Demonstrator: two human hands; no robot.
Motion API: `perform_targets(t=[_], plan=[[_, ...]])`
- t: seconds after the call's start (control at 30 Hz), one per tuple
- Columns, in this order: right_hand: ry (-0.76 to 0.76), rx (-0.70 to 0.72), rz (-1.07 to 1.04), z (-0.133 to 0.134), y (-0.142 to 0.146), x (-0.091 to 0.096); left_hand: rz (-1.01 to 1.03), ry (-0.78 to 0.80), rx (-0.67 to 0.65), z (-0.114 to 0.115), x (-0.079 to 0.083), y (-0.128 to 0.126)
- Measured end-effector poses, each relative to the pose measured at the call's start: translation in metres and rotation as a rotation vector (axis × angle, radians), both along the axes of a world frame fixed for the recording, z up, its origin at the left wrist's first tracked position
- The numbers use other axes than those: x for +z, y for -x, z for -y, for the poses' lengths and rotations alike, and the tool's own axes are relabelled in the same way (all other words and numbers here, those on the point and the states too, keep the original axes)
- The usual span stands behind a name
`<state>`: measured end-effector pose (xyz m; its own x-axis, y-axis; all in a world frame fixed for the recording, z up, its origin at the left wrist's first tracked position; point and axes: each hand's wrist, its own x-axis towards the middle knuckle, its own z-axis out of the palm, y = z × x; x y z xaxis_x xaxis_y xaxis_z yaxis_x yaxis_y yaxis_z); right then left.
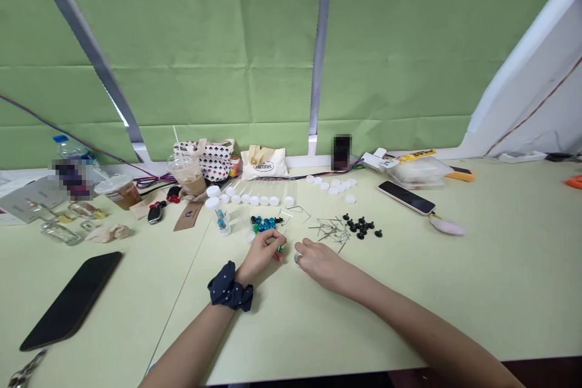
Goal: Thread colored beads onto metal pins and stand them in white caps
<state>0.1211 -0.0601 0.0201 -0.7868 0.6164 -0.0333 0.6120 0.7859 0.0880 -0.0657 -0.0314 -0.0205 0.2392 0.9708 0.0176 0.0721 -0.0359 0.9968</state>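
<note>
My left hand (262,251) rests on the pale green table (409,297) with its fingers pinched on a small green piece (280,247); a dark polka-dot scrunchie (230,288) circles that wrist. My right hand (318,260) lies just to the right, fingers curled over a small white cap (297,259). Just beyond the hands lie blue and green beads (264,224), a pile of metal pins (331,230) and several black beads (361,227). Small clear tubes with white caps (248,197) lie in a row farther back.
A black phone (73,300) lies at the left, another phone (406,197) at the right. Loose white caps (334,185), an iced drink cup (187,174), a water bottle (73,160), small bags (264,163), keys (157,211) and a plastic box (418,171) line the back edge.
</note>
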Motion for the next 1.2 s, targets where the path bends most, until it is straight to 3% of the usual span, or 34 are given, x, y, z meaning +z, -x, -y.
perform_targets(t=[0.4, 0.5, 0.77, 1.2], plan=[[0.003, -0.018, -0.056, -0.004, -0.002, 0.0, 0.354, 0.196, -0.069, 0.0, 0.009, 0.003], [-0.008, -0.091, -0.187, -0.011, -0.007, -0.003, 0.412, 0.209, -0.099, 0.001, 0.011, 0.003], [0.015, -0.269, -0.8, -0.021, -0.001, -0.011, 0.439, 0.227, -0.199, 0.005, 0.012, 0.0], [0.047, -0.233, -0.935, -0.021, 0.008, -0.023, 0.437, 0.189, -0.239, 0.005, 0.007, -0.001]])
